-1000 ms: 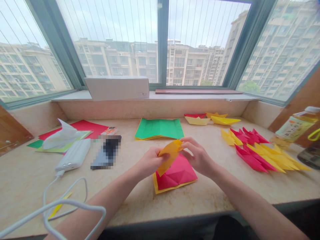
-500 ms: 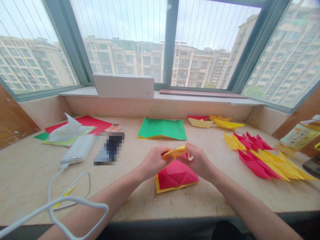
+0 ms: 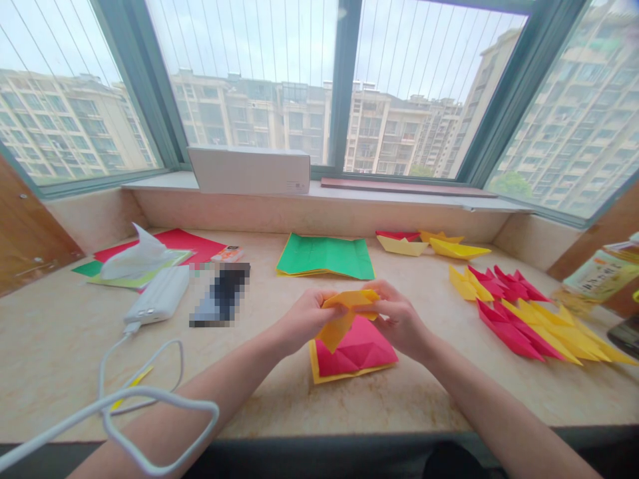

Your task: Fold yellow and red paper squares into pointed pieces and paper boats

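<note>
A folded piece of yellow origami paper point(image 3: 342, 319) is held up between both hands over the counter. My left hand point(image 3: 308, 319) pinches its left side, and my right hand point(image 3: 399, 318) grips its right side, with some fingers behind the paper. One yellow flap hangs down near the left fingers. Just below lies a small stack of creased paper, a red sheet point(image 3: 357, 349) on top of a yellow one point(image 3: 315, 372). The fingertips behind the paper are partly hidden.
Green folded paper point(image 3: 324, 256) lies ahead. Paper boats point(image 3: 459, 249) and several red and yellow folded pieces point(image 3: 514, 329) sit right, near a bottle point(image 3: 604, 269). Left are a power bank point(image 3: 157, 296), a pixelated dark object point(image 3: 219, 296), a tissue pack point(image 3: 132, 258) and a looped white cable point(image 3: 164, 399).
The yellow paper has turned in my hands, so more of its face shows and a flap now hangs down. My right fingers have shifted over its right end.
</note>
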Motion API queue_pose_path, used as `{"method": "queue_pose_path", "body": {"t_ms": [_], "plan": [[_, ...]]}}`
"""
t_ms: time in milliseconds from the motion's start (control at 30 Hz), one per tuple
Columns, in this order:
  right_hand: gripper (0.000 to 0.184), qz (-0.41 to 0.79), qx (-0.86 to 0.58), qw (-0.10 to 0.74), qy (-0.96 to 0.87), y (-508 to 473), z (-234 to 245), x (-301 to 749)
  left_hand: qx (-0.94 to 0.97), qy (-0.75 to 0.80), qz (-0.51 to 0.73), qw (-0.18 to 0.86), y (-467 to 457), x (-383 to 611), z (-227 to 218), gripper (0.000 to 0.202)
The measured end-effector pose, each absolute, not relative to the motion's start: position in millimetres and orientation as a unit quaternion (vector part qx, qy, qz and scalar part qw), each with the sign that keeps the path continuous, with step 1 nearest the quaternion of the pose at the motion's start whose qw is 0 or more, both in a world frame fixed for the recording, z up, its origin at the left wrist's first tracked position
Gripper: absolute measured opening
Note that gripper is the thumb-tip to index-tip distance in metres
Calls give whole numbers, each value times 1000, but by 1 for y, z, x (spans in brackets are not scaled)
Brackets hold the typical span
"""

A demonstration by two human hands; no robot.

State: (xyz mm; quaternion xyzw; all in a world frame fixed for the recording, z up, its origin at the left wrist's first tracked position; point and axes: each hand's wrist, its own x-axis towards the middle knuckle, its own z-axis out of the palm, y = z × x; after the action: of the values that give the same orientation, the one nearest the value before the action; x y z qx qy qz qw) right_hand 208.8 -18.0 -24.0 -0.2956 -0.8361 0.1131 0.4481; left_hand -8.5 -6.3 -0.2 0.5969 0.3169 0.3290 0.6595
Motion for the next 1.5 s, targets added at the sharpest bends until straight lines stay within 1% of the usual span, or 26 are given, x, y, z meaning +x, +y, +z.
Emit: {"method": "queue_pose_path", "body": {"t_ms": [133,267,367,400,533,600,667,733,800,900,933,1133,1233,1400,1500], "plan": [[39,120,-307,410,-851,-23,-19,209,605,305,330,657,-4,-9,-2,45],[31,135,-311,377,-862,-27,-14,208,610,306,356,639,-2,-8,-5,48],[40,152,-309,409,-845,-26,-15,207,598,310,377,636,-3,-6,-5,46],[40,155,-312,423,-837,-25,-17,206,591,311,382,639,-4,-6,-5,45],[23,161,-352,474,-791,-24,-24,204,576,316,390,645,-4,-6,-5,39],[21,182,-378,494,-762,-25,-28,203,574,319,392,643,-3,-6,-5,38],[25,211,-381,506,-744,-26,-29,201,570,324,394,644,-3,-6,-4,37],[34,235,-362,517,-739,-26,-28,200,568,324,396,644,-3,-6,-3,37],[35,238,-343,518,-747,-27,-25,198,568,318,402,644,-5,-6,-2,38],[24,205,-329,493,-779,-27,-19,198,569,304,408,646,-7,-6,0,40],[23,196,-323,485,-789,-27,-17,198,568,304,407,647,-7,-6,0,40],[31,206,-306,473,-800,-27,-16,198,570,344,379,642,-9,-4,-3,46],[31,220,-305,469,-799,-27,-20,197,608,347,390,598,-8,-3,-5,45],[30,253,-304,471,-789,-29,-22,194,693,410,442,396,-6,-4,-6,32],[29,255,-312,464,-789,-30,-19,193,716,428,443,327,-7,-6,-4,25]]}}
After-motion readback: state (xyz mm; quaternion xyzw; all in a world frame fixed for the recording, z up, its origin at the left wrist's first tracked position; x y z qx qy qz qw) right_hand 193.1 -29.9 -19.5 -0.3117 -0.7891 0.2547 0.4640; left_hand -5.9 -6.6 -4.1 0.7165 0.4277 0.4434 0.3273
